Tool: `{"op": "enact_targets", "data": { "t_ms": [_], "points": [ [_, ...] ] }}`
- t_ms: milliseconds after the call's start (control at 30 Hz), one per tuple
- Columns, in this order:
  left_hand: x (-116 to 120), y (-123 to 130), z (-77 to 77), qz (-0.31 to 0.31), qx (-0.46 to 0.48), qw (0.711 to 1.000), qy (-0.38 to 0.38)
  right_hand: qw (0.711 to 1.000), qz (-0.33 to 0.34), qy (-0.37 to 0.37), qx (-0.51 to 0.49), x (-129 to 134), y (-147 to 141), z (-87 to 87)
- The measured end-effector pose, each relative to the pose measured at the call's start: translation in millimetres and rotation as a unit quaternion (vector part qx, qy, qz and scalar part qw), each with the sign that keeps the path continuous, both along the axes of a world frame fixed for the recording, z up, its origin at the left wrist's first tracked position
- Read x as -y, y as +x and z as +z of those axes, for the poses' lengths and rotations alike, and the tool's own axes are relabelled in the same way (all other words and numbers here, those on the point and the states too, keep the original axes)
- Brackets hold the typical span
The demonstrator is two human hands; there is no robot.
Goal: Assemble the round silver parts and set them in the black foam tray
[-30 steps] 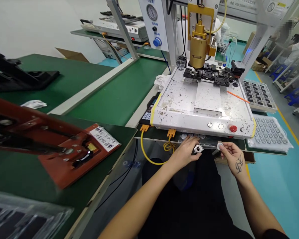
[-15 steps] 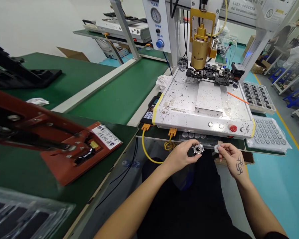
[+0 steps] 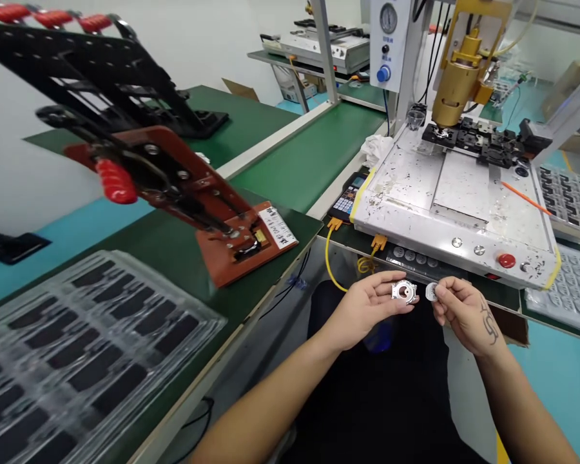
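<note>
My left hand (image 3: pixel 365 306) pinches a silver watch case (image 3: pixel 408 285) by its edges, between thumb and fingers. The case is ring-shaped with lugs, and a pale part shows in its round opening. Just to the right, my right hand (image 3: pixel 464 316) grips a small round silver disc (image 3: pixel 430 292), perhaps a case back, between thumb and forefinger. A small gap separates disc and case. Both are held up over my lap, in front of the white bench machine (image 3: pixel 415 206). Its gold cylindrical head (image 3: pixel 452 93) stands above a black fixture (image 3: pixel 483 138).
A red lever press (image 3: pixel 217 258) is on the green table at left, beside clear trays with dark pieces (image 3: pixel 116 341). An emergency stop button (image 3: pixel 506 260) sits on the machine's front. Yellow cable (image 3: pixel 332 261) hangs below. Trays of round parts (image 3: pixel 570 283) lie at right.
The view has turned left, so the machine appears farther right and more of the press and trays shows. Both hands still hold the case and disc, the case now turned slightly.
</note>
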State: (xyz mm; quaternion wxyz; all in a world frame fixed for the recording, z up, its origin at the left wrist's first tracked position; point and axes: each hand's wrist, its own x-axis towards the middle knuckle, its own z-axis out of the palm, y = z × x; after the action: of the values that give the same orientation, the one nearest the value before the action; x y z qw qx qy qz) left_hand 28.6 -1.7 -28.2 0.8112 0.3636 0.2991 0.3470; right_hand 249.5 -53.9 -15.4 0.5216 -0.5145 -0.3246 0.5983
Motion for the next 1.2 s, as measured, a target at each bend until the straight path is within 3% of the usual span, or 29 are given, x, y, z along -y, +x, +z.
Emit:
{"op": "enact_targets", "data": {
  "t_ms": [233, 433, 1200],
  "points": [
    [6, -9, 6.2, 0.019, 0.028, 0.999, -0.017, 0.999, 0.038, -0.007, 0.017, -2, -8, 8.7],
    [9, -14, 11.8, 0.022, 0.022, 1.0, 0.004, 0.997, 0.064, 0.001, 0.052, 5, -4, 4.6],
    [15, -18, 21.3, 0.008, 0.026, 1.0, -0.006, 0.991, 0.062, 0.042, 0.109, 11, -3, 7.8]
  ]
}}
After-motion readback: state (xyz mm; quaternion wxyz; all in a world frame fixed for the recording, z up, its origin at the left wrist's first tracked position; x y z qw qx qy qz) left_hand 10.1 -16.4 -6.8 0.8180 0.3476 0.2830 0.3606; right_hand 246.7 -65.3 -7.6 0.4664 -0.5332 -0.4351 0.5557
